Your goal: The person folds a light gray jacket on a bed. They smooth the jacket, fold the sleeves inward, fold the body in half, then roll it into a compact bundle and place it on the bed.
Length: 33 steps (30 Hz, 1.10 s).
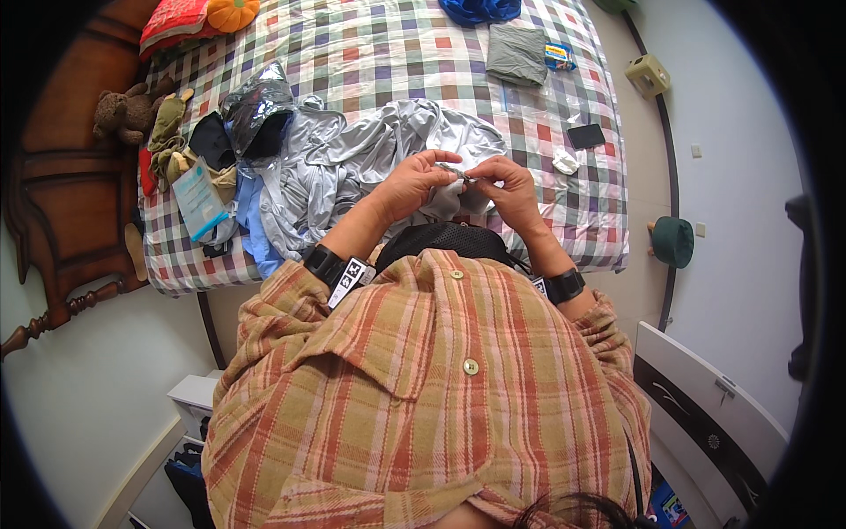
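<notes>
Both hands are raised close together over the near edge of the bed, beside a bunched light grey fabric (396, 135). My left hand (415, 182) pinches a small grey piece of cloth or cord (453, 170) between thumb and fingers. At the same piece, my right hand (507, 188) has its thumb and index finger closed on the other end, where a small dark spot shows. What that dark part is cannot be told. Grey cloth hangs below the fingers. A black mesh item (443, 241) lies against the person's waist.
On the checked bedspread (370, 40) lie a folded grey cloth (517, 54), a black phone (586, 136), a crumpled white tissue (565, 161), a blue packet (560, 57), a clear plastic bag of dark clothing (259, 112), a zip pouch (200, 202) and a brown teddy bear (125, 114).
</notes>
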Available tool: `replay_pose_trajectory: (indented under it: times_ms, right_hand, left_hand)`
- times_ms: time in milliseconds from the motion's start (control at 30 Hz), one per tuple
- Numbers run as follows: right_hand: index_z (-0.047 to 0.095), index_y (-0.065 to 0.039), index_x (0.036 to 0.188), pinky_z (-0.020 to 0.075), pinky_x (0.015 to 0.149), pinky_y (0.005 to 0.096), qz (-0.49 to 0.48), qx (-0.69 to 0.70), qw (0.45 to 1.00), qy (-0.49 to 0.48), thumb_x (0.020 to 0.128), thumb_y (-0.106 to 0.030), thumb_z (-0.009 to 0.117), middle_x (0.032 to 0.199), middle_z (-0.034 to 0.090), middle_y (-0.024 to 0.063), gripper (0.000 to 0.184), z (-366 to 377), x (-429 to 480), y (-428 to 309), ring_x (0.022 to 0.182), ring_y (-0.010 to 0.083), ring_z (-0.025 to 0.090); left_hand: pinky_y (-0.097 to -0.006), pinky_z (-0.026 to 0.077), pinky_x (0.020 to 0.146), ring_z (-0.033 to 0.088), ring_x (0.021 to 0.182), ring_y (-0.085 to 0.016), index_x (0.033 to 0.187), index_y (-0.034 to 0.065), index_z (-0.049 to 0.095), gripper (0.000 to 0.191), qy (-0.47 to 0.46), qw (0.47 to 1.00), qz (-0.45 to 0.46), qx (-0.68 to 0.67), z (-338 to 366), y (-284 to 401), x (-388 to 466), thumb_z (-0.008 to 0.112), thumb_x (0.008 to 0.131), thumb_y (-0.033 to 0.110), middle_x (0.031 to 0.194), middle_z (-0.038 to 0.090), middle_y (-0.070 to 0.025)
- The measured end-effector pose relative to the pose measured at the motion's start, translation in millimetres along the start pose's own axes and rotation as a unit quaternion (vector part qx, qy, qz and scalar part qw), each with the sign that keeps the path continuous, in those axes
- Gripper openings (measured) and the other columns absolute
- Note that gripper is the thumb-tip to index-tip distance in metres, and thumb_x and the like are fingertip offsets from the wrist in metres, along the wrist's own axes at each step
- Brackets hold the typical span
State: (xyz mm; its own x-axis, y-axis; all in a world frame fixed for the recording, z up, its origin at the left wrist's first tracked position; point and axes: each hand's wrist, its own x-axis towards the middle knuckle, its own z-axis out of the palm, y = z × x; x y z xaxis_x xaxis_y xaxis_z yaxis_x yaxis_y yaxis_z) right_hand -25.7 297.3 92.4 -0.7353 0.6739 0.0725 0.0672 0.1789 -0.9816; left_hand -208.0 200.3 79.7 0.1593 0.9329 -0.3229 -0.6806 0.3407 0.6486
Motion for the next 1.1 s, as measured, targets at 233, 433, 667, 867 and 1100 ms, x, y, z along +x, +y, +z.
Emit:
replay_pose_trajectory:
  times_ms: [233,433,667,867,1100]
  right_hand:
    - [0.070,-0.007,0.083,0.0461,0.065,0.0280,-0.152,-0.232,0.961,0.001,0.074,0.001,0.067,0.075,0.060,0.0064,0.013,0,5,-13,0.073,0.0210,0.059]
    - [0.070,-0.005,0.088,0.0472,0.069,0.0249,-0.099,-0.155,0.983,0.021,0.073,0.006,0.067,0.083,0.063,0.0051,0.019,3,6,-15,0.079,0.0149,0.061]
    - [0.070,-0.003,0.091,0.0471,0.071,0.0253,-0.011,0.009,0.999,0.033,0.078,0.000,0.066,0.085,0.064,0.0060,0.015,-2,9,-14,0.077,0.0141,0.060]
    - [0.069,-0.003,0.096,0.0460,0.069,0.0278,0.044,-0.105,0.993,0.024,0.086,-0.012,0.061,0.089,0.061,0.0074,0.016,3,19,-5,0.072,0.0170,0.058]
    - [0.060,-0.002,0.107,0.0485,0.072,0.0273,0.128,-0.059,0.986,0.084,0.083,-0.025,0.067,0.086,0.066,0.0087,0.034,14,15,20,0.079,0.0154,0.061]
  left_hand:
    - [-0.0239,0.052,0.076,0.062,0.087,-0.015,0.124,0.0027,0.045,0.037,-0.023,0.999,-0.030,0.019,-2,3,1,0.056,0.088,0.003,0.098,0.062,-0.0085]
    - [-0.0211,0.049,0.075,0.061,0.087,-0.012,0.128,-0.0005,0.043,0.042,-0.051,0.993,-0.026,0.106,6,5,3,0.058,0.088,0.004,0.094,0.063,-0.0072]
    - [-0.0215,0.049,0.082,0.061,0.092,-0.011,0.135,0.0001,0.039,0.047,-0.070,0.995,0.008,0.064,5,17,1,0.054,0.090,0.004,0.101,0.064,-0.0078]
    - [-0.0228,0.049,0.075,0.062,0.086,-0.012,0.112,-0.0023,0.057,0.026,0.057,0.998,-0.023,0.012,10,1,20,0.061,0.086,0.003,0.096,0.065,-0.0074]
    - [-0.0298,0.051,0.075,0.062,0.084,-0.017,0.102,-0.0003,0.057,0.013,0.152,0.981,0.025,-0.120,2,-16,39,0.056,0.089,0.004,0.094,0.063,-0.0089]
